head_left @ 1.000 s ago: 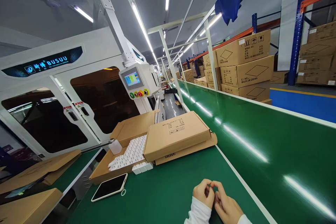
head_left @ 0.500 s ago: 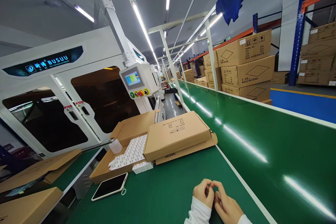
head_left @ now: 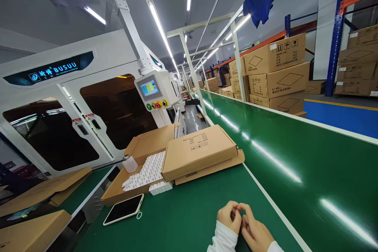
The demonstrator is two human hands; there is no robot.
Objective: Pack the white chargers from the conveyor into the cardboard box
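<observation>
At the bottom of the view, my left hand [head_left: 229, 216] and my right hand [head_left: 256, 230] meet just above the green tabletop [head_left: 183, 216]. Fingers on both are curled inward, and the fingertips touch at the top. Whatever lies between them, if anything, is too small or hidden to make out. Left of my hands, a phone [head_left: 124, 210] with a dark screen and a pale case lies flat, a small ring at its corner. Behind it stands an open cardboard box [head_left: 113, 193] holding rows of small white pieces [head_left: 149, 171]. Several white blocks [head_left: 160, 188] sit against its front.
A closed flat carton [head_left: 201, 151] rests on another cardboard piece beside the open box. To the right runs a green conveyor belt [head_left: 295, 145] behind a pale rail. A white machine [head_left: 112, 61] with a control panel [head_left: 150, 88] stands left. Stacked cartons [head_left: 276, 80] are beyond the belt.
</observation>
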